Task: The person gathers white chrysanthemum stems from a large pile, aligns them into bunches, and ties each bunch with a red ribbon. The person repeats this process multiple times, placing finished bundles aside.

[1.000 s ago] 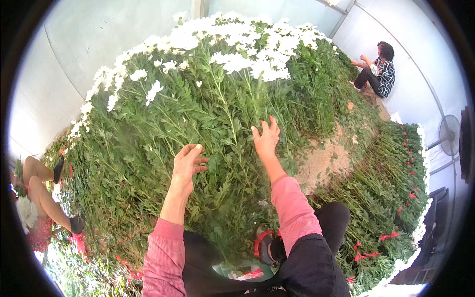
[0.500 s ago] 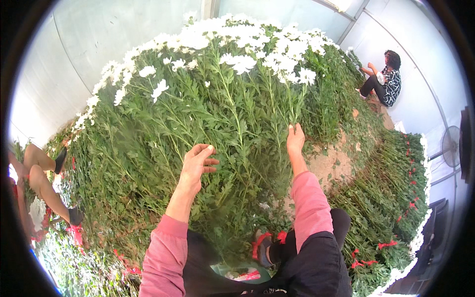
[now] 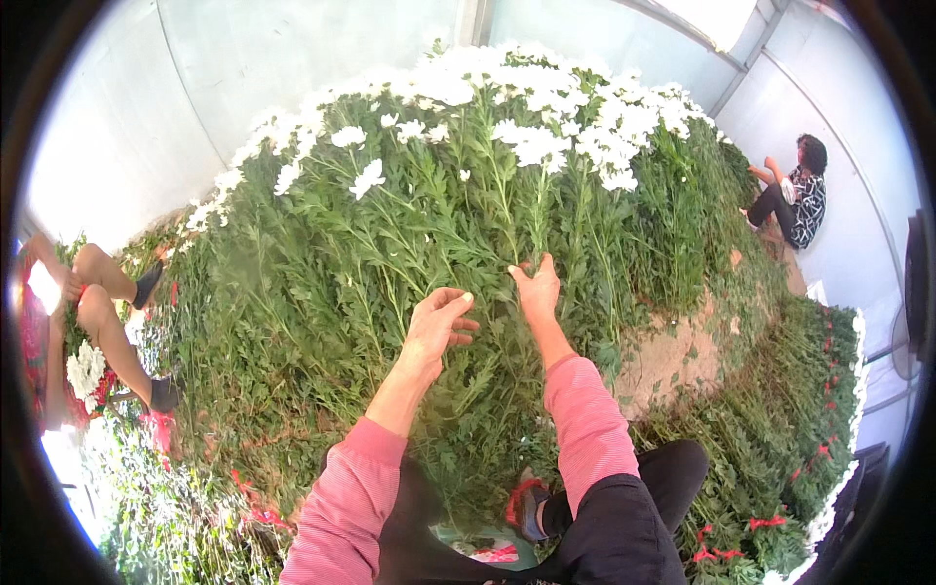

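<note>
A large heap of cut white-flowered stems [image 3: 487, 107] with green leafy stalks [image 3: 341, 273] lies in front of me. My right hand [image 3: 537, 289] is closed around a few upright green stalks in the middle of the heap. Just to its left, my left hand [image 3: 438, 322] rests on the leafy stalks with fingers curled and apart, holding nothing. Both arms wear pink sleeves. My dark trousers and a shoe [image 3: 531, 507] show at the bottom.
A seated person in a patterned top [image 3: 795, 190] is at the far right by the pale wall. Another person's bare legs [image 3: 102, 312] are at the left edge. A bare soil patch [image 3: 673, 361] lies right of the heap. Bundles tied with red bands [image 3: 780, 487] lie at lower right.
My right hand has moved left and closed on stalks at the heap's middle. My left hand has shifted right, close beside it.
</note>
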{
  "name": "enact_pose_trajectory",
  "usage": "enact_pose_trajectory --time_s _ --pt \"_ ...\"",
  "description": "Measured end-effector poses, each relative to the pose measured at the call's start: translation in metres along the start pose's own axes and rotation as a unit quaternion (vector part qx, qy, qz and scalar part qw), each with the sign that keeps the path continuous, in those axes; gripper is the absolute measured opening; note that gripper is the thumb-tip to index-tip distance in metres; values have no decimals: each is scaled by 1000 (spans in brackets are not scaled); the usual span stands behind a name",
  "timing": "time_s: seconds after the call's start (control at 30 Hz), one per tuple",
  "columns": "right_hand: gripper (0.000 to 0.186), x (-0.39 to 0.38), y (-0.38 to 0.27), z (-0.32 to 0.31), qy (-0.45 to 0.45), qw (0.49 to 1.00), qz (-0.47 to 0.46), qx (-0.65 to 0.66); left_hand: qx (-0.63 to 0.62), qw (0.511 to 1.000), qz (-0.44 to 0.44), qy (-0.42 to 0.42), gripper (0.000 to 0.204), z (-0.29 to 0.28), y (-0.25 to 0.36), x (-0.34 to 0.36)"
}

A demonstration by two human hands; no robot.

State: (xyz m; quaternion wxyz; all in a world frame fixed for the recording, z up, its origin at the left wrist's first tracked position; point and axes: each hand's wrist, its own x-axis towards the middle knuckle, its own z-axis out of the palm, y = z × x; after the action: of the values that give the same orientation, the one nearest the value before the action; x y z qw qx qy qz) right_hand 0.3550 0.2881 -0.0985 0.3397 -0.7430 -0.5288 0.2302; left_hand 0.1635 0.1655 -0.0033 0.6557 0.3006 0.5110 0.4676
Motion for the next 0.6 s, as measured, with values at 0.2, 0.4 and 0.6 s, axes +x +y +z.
enact_pose_trajectory --time_s 0.2,0.4,0.6 --pt "52 -70 -15 -38 -53 975 -102 190 3 999 49 -5 63 -6 -2 9" --pt "44 -149 -11 -68 -197 938 -124 255 -127 981 146 -28 85 6 14 13" --pt "30 -152 -52 -100 -257 935 -80 232 -245 965 96 20 27 -14 33 -10"
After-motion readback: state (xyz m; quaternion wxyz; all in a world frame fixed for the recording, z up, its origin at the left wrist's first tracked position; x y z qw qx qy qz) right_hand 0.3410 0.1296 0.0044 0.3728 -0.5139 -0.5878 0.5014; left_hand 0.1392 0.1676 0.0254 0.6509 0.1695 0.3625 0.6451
